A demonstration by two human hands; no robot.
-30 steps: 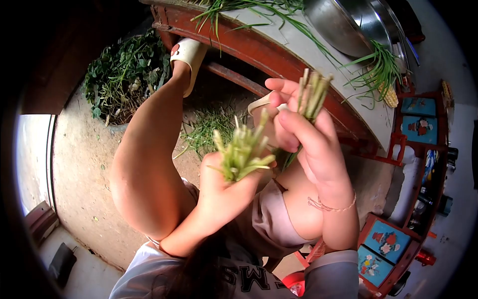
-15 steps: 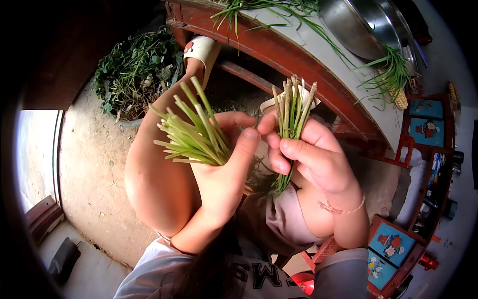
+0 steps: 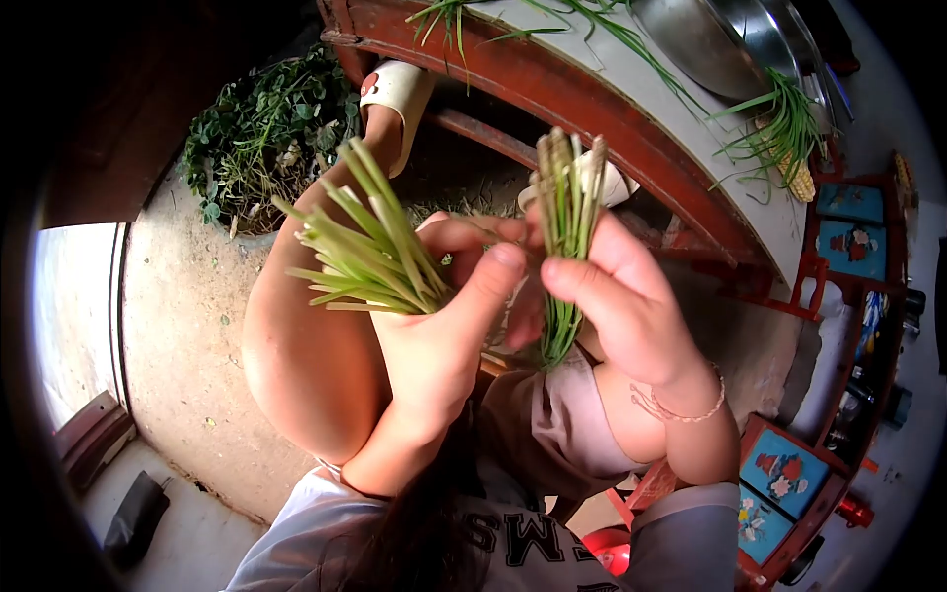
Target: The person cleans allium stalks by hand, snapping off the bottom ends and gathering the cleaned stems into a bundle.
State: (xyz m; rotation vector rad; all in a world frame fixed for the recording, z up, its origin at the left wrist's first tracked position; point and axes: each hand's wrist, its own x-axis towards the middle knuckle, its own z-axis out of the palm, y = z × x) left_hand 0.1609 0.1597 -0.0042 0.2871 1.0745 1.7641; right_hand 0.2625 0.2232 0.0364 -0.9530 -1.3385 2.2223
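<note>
One pale bundle (image 3: 380, 247) in the left hand (image 3: 434, 345), one thinner bundle (image 3: 566, 202) in the right hand (image 3: 631, 306)

Both hands were closed, each around its own bundle of stems, and they were near to each other in front of the lap. The left hand gripped the pale bundle low down, so that its ends spread out like a fan, up and to the left. The index finger of this hand pointed across toward the thinner bundle; whether it touched, I cannot tell. The right hand pressed the thumb against the thinner bundle, which stood almost upright, brownish at the upper ends and darker green below. A thin bracelet (image 3: 691, 416) was around the right wrist.

Behind the hands one saw the bare left knee (image 3: 301, 375) and pale shorts (image 3: 567, 424). Farther forward, a pale shoe (image 3: 400, 99) was beside the red edge (image 3: 592, 109) of a table with white top (image 3: 755, 207). On this top were long green leaves (image 3: 636, 54), a metal basin (image 3: 691, 44), and a green tuft (image 3: 779, 118) lying partly over a corn cob (image 3: 799, 180).

To the left, a leafy heap (image 3: 266, 138) was near the floor (image 3: 187, 365). At the far right stood a red cabinet with blue painted doors (image 3: 784, 474).
</note>
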